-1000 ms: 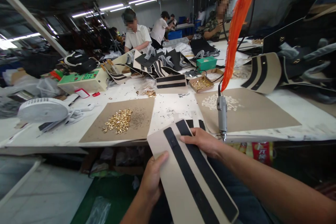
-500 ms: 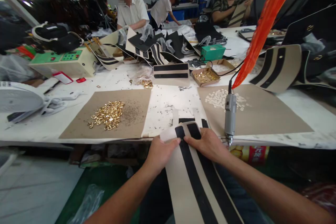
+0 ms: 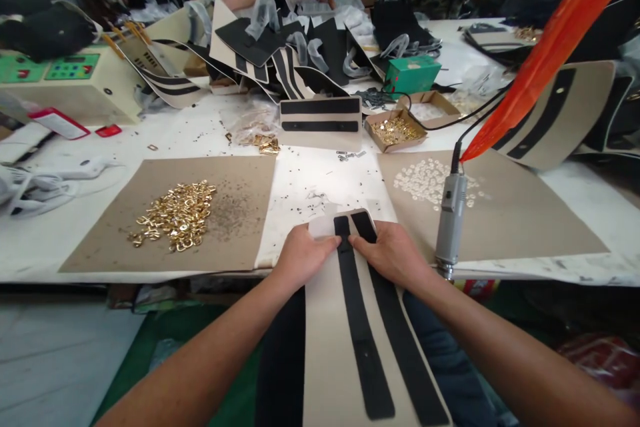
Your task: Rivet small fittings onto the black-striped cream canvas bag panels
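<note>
Between my hands is a long beige panel (image 3: 327,333) with two black strips along it, its far end at the table's front edge and its near end over my lap. My left hand (image 3: 303,255) grips its left side, thumb pressed on the left strip. From the right, my right hand (image 3: 395,252) holds the opposite side, its thumb nearly meeting the other on the same strip. Fingers of both hands are hidden beneath the panel. A small hole or stud shows lower on the left strip. To the right hangs a grey electric screwdriver (image 3: 451,223), untouched.
Gold metal fittings (image 3: 177,213) lie piled on a left brown board (image 3: 240,253); clear small washers (image 3: 423,181) lie on the right board (image 3: 530,227). Behind stand a box of gold pieces (image 3: 395,132), a green box (image 3: 413,75) and stacked panels. Co-workers are across the table.
My view has tilted down and moved closer to the table. Both hands keep their hold on the panel, whose near part shows more, including the end of the left strip.
</note>
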A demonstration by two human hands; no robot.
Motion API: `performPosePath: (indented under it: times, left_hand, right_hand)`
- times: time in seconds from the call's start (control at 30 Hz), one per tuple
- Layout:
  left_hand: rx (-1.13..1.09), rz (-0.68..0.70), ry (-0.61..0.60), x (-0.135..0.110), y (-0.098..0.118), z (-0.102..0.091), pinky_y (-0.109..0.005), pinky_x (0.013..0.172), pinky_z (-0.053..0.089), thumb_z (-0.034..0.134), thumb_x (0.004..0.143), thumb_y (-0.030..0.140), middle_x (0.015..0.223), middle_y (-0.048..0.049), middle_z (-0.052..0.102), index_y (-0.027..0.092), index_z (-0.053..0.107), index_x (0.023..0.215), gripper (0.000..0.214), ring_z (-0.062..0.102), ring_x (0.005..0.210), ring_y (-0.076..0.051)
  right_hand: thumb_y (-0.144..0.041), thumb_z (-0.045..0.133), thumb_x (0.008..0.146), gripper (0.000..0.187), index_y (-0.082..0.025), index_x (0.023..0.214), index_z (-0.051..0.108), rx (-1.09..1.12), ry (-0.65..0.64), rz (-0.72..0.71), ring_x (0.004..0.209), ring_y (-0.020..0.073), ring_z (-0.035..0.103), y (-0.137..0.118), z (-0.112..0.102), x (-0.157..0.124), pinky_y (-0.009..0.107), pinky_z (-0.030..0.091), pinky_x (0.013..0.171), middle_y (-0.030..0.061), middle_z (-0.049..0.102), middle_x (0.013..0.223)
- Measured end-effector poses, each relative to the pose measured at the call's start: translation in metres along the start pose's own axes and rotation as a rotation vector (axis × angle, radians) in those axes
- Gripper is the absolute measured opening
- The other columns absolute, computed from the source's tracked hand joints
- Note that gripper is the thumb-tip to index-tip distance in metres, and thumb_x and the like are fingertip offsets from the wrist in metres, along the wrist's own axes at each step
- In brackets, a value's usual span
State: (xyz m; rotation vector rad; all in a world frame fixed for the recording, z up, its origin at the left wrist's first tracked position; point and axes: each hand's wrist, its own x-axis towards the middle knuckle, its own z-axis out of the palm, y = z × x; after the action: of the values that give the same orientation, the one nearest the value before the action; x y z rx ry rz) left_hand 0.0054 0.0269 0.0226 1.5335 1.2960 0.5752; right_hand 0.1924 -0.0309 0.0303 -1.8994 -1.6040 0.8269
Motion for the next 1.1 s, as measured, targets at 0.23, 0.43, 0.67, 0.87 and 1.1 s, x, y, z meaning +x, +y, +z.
performPosePath:
  times: [0.23,0.43,0.67,0.87,1.1]
  left_hand:
    - [0.018,0.033,0.020,0.004,-0.001,0.002,-0.040,0.091,0.055,0.074,0.079,0.029,0.103,-0.0110,0.081,0.017,0.078,0.107,0.030,0.075,0.093,-0.030]
    - [0.173,-0.005,0.084,0.003,-0.004,0.007,-0.038,0.086,0.057,0.073,0.081,0.033,0.098,-0.0077,0.080,0.020,0.075,0.105,0.027,0.074,0.087,-0.026]
    - [0.243,0.044,0.090,0.000,-0.004,0.009,-0.038,0.085,0.057,0.071,0.084,0.029,0.096,-0.0032,0.078,0.024,0.071,0.109,0.025,0.073,0.089,-0.024]
    - [0.537,0.331,0.333,-0.006,0.001,0.006,-0.051,0.112,0.046,0.081,0.076,0.027,0.148,-0.0159,0.053,0.018,0.044,0.146,0.079,0.051,0.136,-0.034]
    - [0.608,0.631,0.106,-0.015,-0.005,0.012,-0.047,0.106,0.051,0.071,0.088,0.025,0.120,-0.0073,0.070,0.021,0.070,0.109,0.022,0.061,0.118,-0.027]
  right_hand:
    - [-0.033,0.066,0.089,0.018,-0.023,0.097,0.078,-0.003,0.006,0.016,0.090,0.0278,0.073,-0.002,0.000,0.005,0.032,0.051,0.072,0.0055,0.079,0.098]
    - [-0.034,0.063,0.091,0.020,-0.023,0.098,0.077,-0.094,0.010,0.025,0.085,0.0263,0.072,-0.004,0.003,0.006,0.030,0.048,0.068,0.0063,0.079,0.093]
    - [-0.035,0.065,0.090,0.020,-0.023,0.101,0.076,-0.192,0.005,0.071,0.085,0.0267,0.072,-0.007,0.004,0.009,0.030,0.046,0.069,0.0074,0.078,0.093]
    - [-0.039,0.065,0.090,0.025,-0.021,0.105,0.074,-0.274,0.001,0.069,0.088,0.0283,0.071,-0.007,0.005,0.010,0.032,0.044,0.072,0.0104,0.078,0.095]
    - [-0.038,0.059,0.091,0.022,-0.022,0.097,0.074,-0.248,0.019,0.031,0.086,0.0263,0.071,-0.009,0.007,0.013,0.030,0.043,0.068,0.0083,0.077,0.092]
